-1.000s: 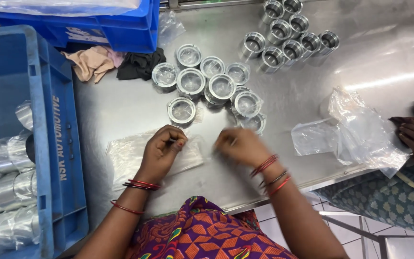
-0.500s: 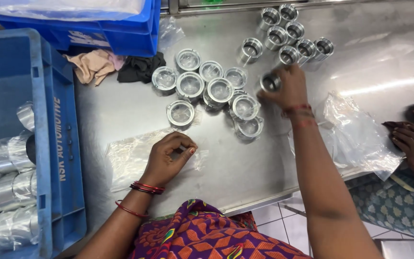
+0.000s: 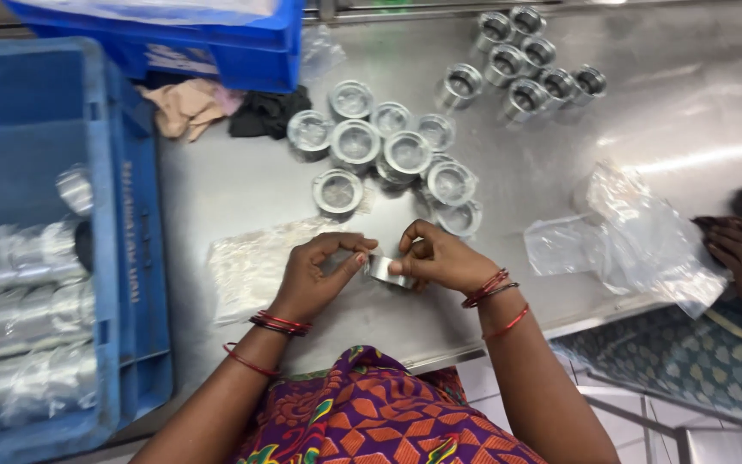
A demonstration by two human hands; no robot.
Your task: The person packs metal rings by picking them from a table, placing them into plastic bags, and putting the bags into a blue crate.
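Shiny round metal piston tilted sideways just above steel table

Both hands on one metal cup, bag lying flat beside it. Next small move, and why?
Probably shift the metal cup left to the clear plastic bag and slip it in. The left hand and right hand pinch the cup between them just off the bag's edge, and the blue crate already holds wrapped pieces.

— What colours at the left of the frame?
— A blue crate; silver metal cups on the grey steel worktop.
— And lower down?
— Red bangles, a purple garment patterned orange and green; beige cloth beside black cloth above.
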